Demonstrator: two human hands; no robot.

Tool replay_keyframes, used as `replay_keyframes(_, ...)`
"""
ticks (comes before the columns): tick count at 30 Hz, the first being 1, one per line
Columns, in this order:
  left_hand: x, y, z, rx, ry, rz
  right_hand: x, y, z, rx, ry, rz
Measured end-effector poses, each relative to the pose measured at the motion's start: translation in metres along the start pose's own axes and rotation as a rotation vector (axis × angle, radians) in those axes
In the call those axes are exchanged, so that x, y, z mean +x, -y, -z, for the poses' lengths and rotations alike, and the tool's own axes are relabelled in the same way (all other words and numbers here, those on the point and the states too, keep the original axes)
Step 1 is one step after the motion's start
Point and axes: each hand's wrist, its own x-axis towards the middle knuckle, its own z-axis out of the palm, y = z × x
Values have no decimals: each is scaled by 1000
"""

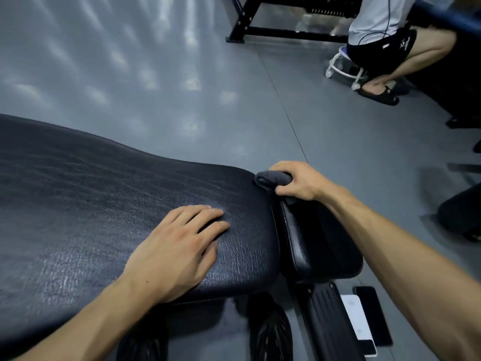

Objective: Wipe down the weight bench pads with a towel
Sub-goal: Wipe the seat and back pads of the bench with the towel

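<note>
A grey towel (273,179) was gripped by the right hand (299,182) at the long pad's (104,204) corner; the left hand (179,251) was laid flat, beside a seat pad (296,238).

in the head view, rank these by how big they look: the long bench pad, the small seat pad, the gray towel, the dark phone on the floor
1. long bench pad, by far
2. small seat pad
3. dark phone
4. gray towel, mostly bunched inside the right hand, so its true size is hidden; it looks close to the phone.
</note>
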Motion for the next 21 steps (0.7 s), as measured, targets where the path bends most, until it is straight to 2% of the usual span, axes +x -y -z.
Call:
replay_keyframes(5,1,1,2,-4,-4,0,14,14,-4,-81,-11,-45)
replay_keyframes(8,0,2,2,-6,-18,-2,0,22,-4,-40,-2,-13)
replay_keyframes(15,0,-2,2,-13,-19,21,-97,31,-29,-115,109,176)
replay_keyframes(21,-4,-5,1,-8,-27,35,-162,41,-49,-36,137,282)
